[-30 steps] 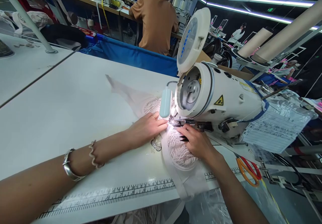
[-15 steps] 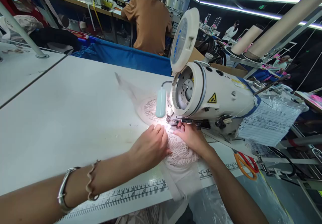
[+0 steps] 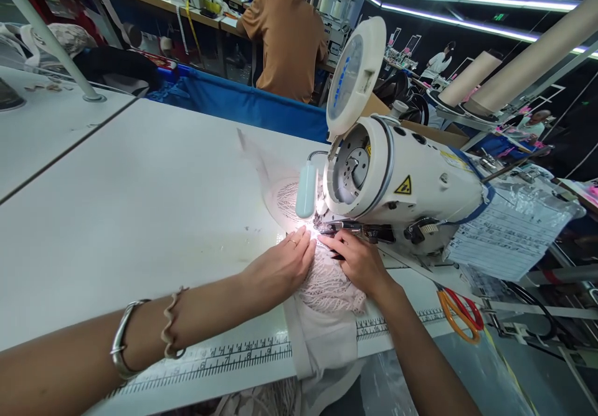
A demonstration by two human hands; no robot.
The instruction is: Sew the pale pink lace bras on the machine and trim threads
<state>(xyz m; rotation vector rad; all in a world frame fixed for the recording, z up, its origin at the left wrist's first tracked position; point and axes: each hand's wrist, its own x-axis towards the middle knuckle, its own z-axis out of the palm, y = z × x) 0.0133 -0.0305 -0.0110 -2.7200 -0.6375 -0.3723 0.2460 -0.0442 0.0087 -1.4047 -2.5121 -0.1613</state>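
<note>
Pale pink lace fabric with smooth mesh edges lies under the needle area of a white sewing machine, its near end hanging over the table edge. My left hand rests flat on the fabric left of the needle, fingers stretched out together toward the lit spot. On the other side, my right hand has its index finger pointing to the presser foot and the other fingers curled. A small dark shape shows under those curled fingers; what it is I cannot make out. A light-blue lamp shines on the stitching spot.
A printed ruler runs along the front edge of the white table. Orange-handled scissors lie right of my right arm. Behind the table are a blue fabric bin and a seated person in brown. Thread cones stand at right.
My left hand has flattened and its fingers have straightened. My right index finger now reaches left to the needle area. The fabric's near end has shifted left; the view has moved slightly.
</note>
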